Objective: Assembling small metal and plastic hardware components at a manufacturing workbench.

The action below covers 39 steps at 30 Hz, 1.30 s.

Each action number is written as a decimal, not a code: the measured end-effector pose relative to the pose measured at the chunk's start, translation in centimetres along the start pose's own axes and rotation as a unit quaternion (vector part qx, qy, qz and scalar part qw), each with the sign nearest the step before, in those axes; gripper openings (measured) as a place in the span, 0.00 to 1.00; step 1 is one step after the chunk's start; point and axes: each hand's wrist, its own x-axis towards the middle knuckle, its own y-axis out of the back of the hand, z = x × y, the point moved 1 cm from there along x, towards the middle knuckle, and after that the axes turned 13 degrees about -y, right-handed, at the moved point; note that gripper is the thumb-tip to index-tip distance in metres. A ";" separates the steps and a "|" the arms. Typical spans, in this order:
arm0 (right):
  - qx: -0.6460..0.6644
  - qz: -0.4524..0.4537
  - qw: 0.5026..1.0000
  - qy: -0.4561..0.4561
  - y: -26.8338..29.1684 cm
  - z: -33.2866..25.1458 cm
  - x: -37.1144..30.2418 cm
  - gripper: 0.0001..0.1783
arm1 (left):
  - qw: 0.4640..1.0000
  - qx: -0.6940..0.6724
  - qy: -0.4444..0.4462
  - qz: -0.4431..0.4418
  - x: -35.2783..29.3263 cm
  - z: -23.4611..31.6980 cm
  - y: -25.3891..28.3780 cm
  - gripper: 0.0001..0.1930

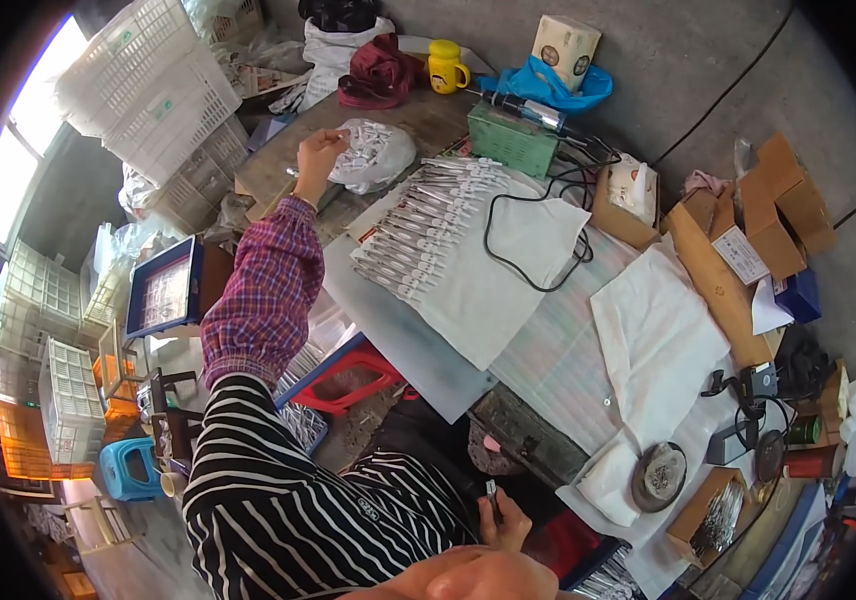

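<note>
My left hand, its arm in a plaid oversleeve, reaches over the far left of the table. Its fingers are closed at the edge of a clear plastic bag full of small white and silver parts. I cannot make out what those fingers hold. Close to my body, below the table's front edge, my right hand is closed around a small metal piece, whose end shows above the fingers. On a white cloth lie rows of slim silver metal implements, right of the bag.
A green metal box with a black cable stands behind the rows. A yellow mug is at the back. To the right are a round dark dish and a cardboard box of metal pieces. A red stool is under the table's edge.
</note>
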 end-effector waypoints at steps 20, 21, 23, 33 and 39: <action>0.165 -0.070 0.979 -0.095 1.9 -2.8 2.7 0.10 | 0.848 -0.335 0.210 -0.354 -11.3 13.8 -5.9 0.07; 0.164 -0.069 0.979 -0.095 2.1 -3.7 3.1 0.10 | 0.819 -0.340 0.208 -0.413 -13.2 15.2 -6.7 0.07; 0.345 -0.125 0.920 -0.138 2.5 -5.8 3.9 0.15 | 0.759 -0.357 0.216 -0.499 -17.4 17.7 -8.4 0.08; 0.576 -0.156 0.793 -0.122 1.4 -5.1 4.3 0.16 | 0.648 -0.406 0.163 -0.624 -28.8 22.4 -10.8 0.07; 0.609 -0.171 0.761 -0.148 1.2 -3.8 3.0 0.22 | 0.666 -0.424 0.179 -0.587 -29.7 23.1 -10.5 0.07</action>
